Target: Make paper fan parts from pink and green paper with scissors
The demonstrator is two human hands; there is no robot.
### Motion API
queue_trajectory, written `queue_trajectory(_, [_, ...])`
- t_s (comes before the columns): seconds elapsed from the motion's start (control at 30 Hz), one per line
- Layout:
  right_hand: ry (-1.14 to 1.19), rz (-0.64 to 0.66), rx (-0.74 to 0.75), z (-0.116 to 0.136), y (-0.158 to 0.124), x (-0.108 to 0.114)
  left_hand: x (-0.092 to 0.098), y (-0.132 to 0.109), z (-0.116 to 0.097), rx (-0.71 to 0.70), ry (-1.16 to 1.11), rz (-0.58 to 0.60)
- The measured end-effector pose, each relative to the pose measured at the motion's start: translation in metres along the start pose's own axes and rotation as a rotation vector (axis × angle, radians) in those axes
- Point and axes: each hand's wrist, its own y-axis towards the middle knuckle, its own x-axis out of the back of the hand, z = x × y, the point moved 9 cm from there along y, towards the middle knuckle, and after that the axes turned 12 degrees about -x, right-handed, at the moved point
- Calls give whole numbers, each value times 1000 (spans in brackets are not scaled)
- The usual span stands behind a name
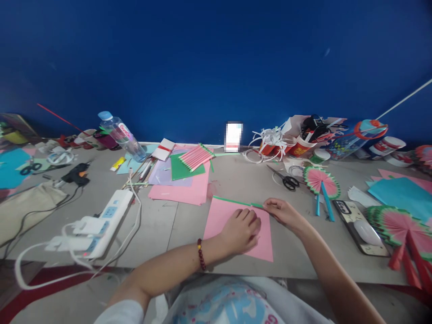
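Observation:
A pink sheet of paper (221, 220) lies on the table in front of me, with a narrow green paper strip (232, 201) along its far edge. My left hand (240, 230) rests on the sheet, palm down, its fingers lightly bent and pressing the paper; a beaded bracelet (201, 254) circles the wrist. At the sheet's far right corner, my right hand (279, 211) pinches the end of the green strip between thumb and fingers. The strip shows a small break near its middle, close to the left fingertips.
Black scissors (289, 182) and a pink-green paper fan (322, 182) lie to the right, beside a phone (357, 225) with a mouse on it. A pleated pink paper (196, 157) lies at the back. On the left are a power strip (113, 220) and a bottle (124, 135).

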Motion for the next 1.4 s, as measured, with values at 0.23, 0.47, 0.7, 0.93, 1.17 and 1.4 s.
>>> queue_trajectory(0.23, [-41,-27,29,-2,5,1,1,0,1,10,-13,10])
queue_trajectory(0.47, [-54,-40,60,-8,10,3,0,0,0,0,-2,12])
queue_trajectory(0.7, [-87,-49,60,-13,13,5,0,0,0,6,1,14])
queue_trajectory(0.93, [-137,-83,94,-16,15,8,0,0,1,8,0,19])
queue_trajectory(1.17, [-148,-97,83,-18,16,10,1,0,0,2,-1,1])
queue_trajectory(1.4, [-163,-106,100,-15,16,9,0,0,1,6,-1,14])
